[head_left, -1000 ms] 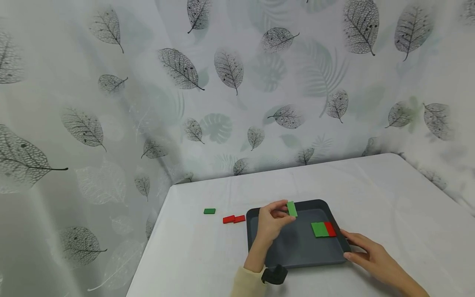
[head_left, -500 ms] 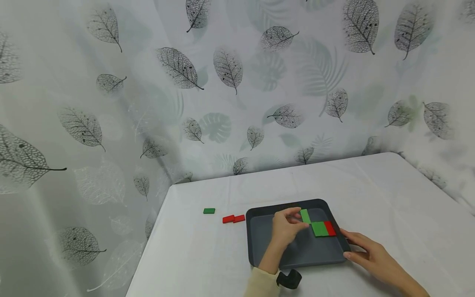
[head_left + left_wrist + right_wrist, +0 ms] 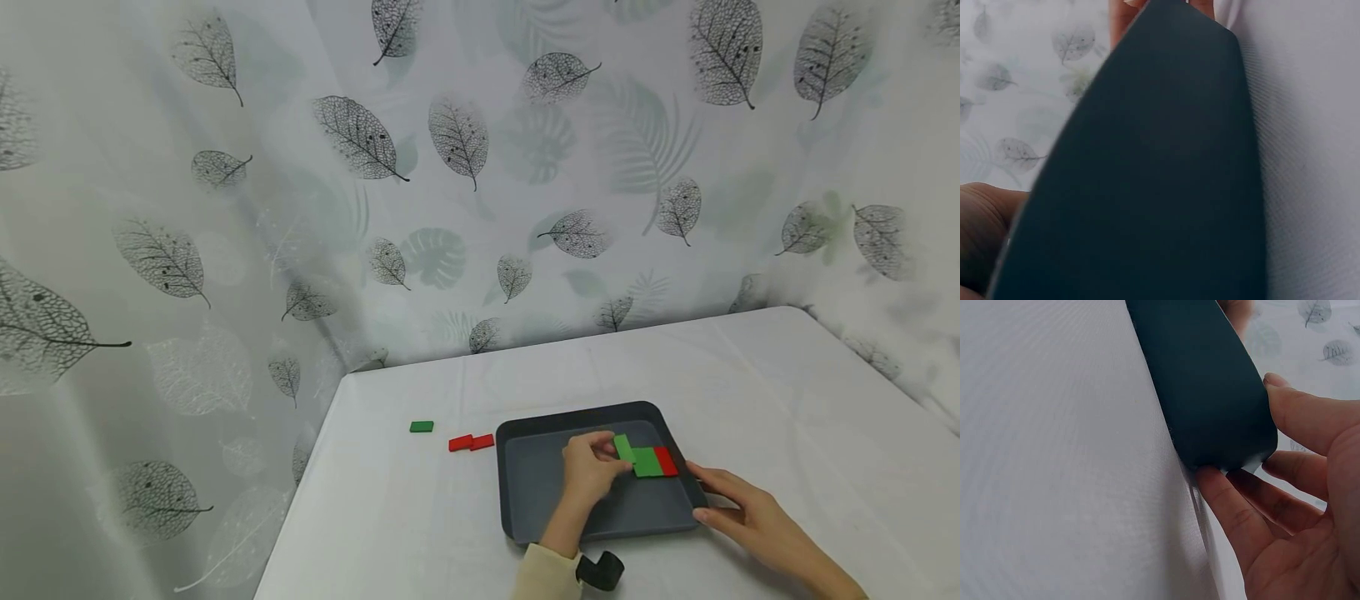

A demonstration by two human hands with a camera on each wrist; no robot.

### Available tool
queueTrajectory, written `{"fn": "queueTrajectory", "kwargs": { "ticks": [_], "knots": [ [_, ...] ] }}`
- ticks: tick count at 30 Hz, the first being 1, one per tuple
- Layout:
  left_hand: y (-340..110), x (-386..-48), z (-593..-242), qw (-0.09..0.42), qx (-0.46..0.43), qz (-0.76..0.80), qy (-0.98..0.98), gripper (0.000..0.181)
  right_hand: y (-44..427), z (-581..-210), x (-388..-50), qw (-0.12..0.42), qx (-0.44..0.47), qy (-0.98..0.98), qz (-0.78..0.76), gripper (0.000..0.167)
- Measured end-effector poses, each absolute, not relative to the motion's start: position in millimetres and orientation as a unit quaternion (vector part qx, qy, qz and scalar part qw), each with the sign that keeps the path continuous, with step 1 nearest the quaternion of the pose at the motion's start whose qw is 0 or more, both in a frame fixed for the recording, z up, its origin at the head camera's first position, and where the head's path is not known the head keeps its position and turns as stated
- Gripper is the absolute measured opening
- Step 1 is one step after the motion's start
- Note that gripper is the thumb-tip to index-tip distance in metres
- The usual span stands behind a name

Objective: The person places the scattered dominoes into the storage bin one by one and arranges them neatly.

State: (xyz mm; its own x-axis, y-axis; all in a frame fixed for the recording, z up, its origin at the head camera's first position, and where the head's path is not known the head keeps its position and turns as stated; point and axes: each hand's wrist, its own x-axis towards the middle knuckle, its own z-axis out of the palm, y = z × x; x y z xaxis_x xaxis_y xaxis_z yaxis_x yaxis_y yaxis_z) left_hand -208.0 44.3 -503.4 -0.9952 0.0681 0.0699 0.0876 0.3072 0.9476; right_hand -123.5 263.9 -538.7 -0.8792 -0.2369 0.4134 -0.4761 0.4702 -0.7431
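Note:
In the head view my left hand (image 3: 588, 471) pinches a light green tile (image 3: 624, 448) between thumb and fingers, over the dark grey tray (image 3: 532, 508). The held tile is tilted, its right side at the left edge of a green block (image 3: 647, 462); a red tile (image 3: 665, 461) adjoins that block's right side. My right hand (image 3: 757, 517) grips the tray's right front corner; in the right wrist view, thumb and fingers of the right hand (image 3: 1297, 500) lie around the tray's corner (image 3: 1235, 419). The left wrist view shows mostly the tray's outer wall (image 3: 1160, 150).
Left of the tray, on the white table (image 3: 375, 508), lie two red tiles (image 3: 461, 443) touching each other and a dark green tile (image 3: 422, 427) farther left. A leaf-patterned curtain (image 3: 450, 208) hangs behind and left of the table.
My left hand has carried the light green tile rightward and down, from above the tray's back edge to beside the green block. My right hand has stayed at the tray's corner.

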Motion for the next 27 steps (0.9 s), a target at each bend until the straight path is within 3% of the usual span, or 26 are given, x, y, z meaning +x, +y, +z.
{"fn": "queueTrajectory", "kwargs": {
  "ticks": [27],
  "knots": [
    [49.7,-208.5,-515.8,0.028,-0.067,-0.474,-0.877,0.043,263.9,-538.4,-123.7,0.134,0.213,-0.849,0.465,0.059]
  ]
}}
